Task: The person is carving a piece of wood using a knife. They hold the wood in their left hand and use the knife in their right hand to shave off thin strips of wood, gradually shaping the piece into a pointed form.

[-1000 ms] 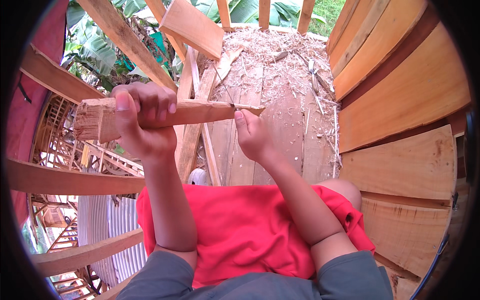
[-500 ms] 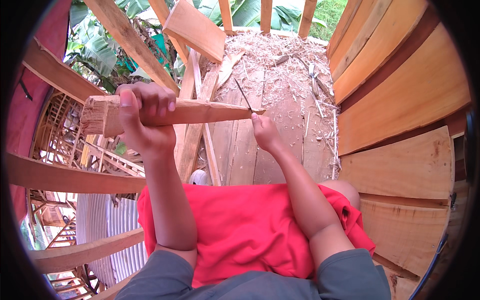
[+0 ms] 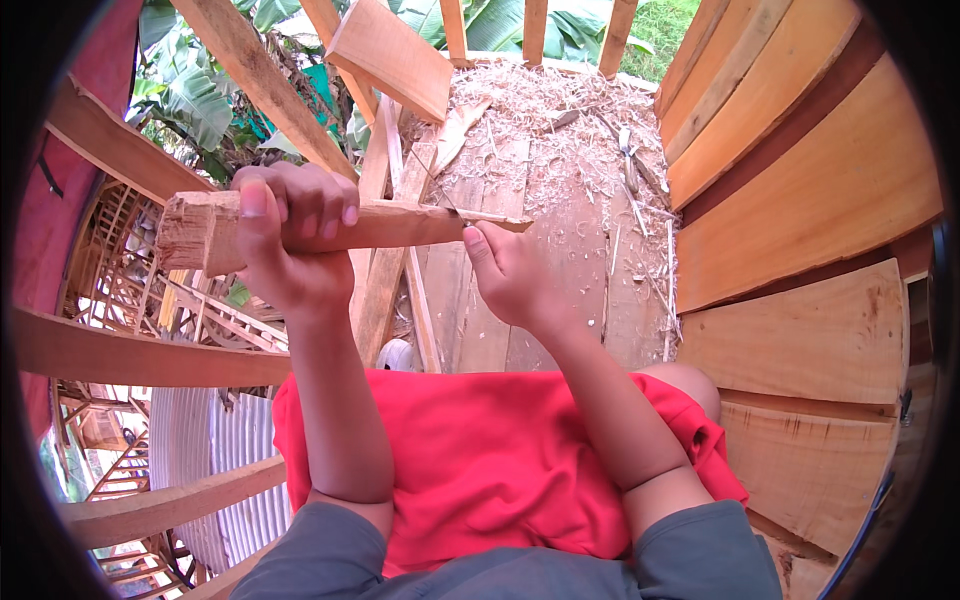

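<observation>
My left hand (image 3: 297,277) is wrapped around the thick end of a wooden stake (image 3: 395,226), which lies level across the view and tapers toward the right. Closed on a knife, my right hand (image 3: 507,278) is just below the narrow end. The knife's thin dark blade (image 3: 447,196) crosses the top of the stake and slants away to the upper left, slightly blurred. Its handle is hidden in my fist. Red cloth (image 3: 480,460) covers my lap below both forearms.
Wood shavings (image 3: 570,120) are strewn over the plank floor (image 3: 560,330). Thick boards (image 3: 800,190) line the right side. Timber posts (image 3: 265,90) and rails (image 3: 150,350) stand on the left, and a wooden block (image 3: 390,60) leans at the far left.
My right hand with the knife has slid left along the stake, away from its narrow tip. The left hand and the stake are nearly still.
</observation>
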A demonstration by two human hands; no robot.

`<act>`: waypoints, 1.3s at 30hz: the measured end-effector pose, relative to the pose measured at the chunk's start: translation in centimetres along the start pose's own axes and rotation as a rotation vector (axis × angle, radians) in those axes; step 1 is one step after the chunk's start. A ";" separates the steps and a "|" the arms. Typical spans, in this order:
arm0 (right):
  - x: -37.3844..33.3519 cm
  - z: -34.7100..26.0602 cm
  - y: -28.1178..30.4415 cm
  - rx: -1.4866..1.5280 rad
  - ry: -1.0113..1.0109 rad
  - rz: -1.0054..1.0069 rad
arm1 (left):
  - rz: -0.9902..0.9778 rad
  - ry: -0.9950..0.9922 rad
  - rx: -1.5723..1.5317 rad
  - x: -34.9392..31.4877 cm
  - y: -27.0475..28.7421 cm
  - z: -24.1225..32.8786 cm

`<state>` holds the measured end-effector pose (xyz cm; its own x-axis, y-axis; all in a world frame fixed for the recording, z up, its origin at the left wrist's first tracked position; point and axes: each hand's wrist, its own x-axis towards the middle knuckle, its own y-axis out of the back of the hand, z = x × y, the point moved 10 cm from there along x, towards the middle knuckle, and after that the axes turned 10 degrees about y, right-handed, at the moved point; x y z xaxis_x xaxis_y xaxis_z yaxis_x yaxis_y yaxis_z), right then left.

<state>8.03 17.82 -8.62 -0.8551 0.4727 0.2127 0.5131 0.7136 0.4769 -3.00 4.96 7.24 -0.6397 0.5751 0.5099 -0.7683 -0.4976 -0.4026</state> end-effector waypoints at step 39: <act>-1.2 9.8 1.2 -0.010 -0.148 0.294 | 0.150 0.014 0.032 0.4 -2.1 -0.6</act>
<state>10.39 23.14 -16.70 -0.6502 0.7283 0.2162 0.7349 0.5308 0.4222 -1.59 6.66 7.79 -0.7479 0.5013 0.4351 -0.6628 -0.5992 -0.4490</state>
